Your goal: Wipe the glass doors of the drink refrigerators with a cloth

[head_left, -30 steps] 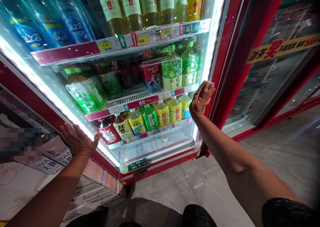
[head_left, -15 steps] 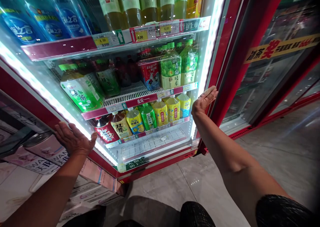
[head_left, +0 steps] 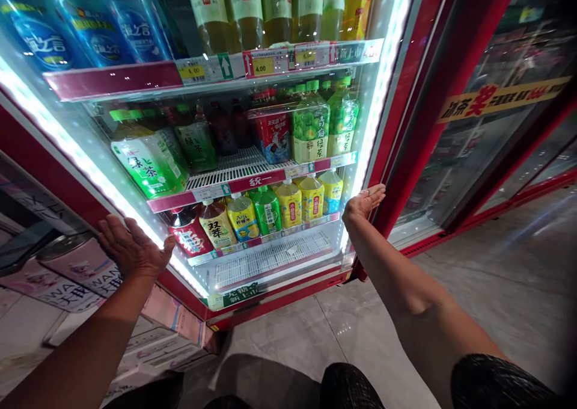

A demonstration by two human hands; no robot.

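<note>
In front of me stands a lit drinks fridge with a red frame (head_left: 288, 301). My left hand (head_left: 135, 249) lies flat with fingers spread at the left side of the frame, holding nothing. On the opposite side my right hand (head_left: 365, 203) is at the right edge of the fridge, palm turned outward and fingers stretched; whether it presses on the frame is unclear. Between the hands is a low row of bottles, among them a yellow bottle (head_left: 288, 204) and a red-labelled bottle (head_left: 189, 234). Above them, green tea bottles (head_left: 148, 159) share a wire shelf with a red box (head_left: 273, 135).
Blue bottles (head_left: 97, 24) and pale green-labelled bottles (head_left: 246, 12) fill the top shelf. Pink cartons (head_left: 67, 276) are stacked at the left. A second fridge with a yellow banner (head_left: 505, 99) stands at the right. Grey tiled floor (head_left: 288, 349) lies below.
My right hand has slid down a little along the right edge of the fridge. My left hand stays nearly in place. The view has shifted slightly.
</note>
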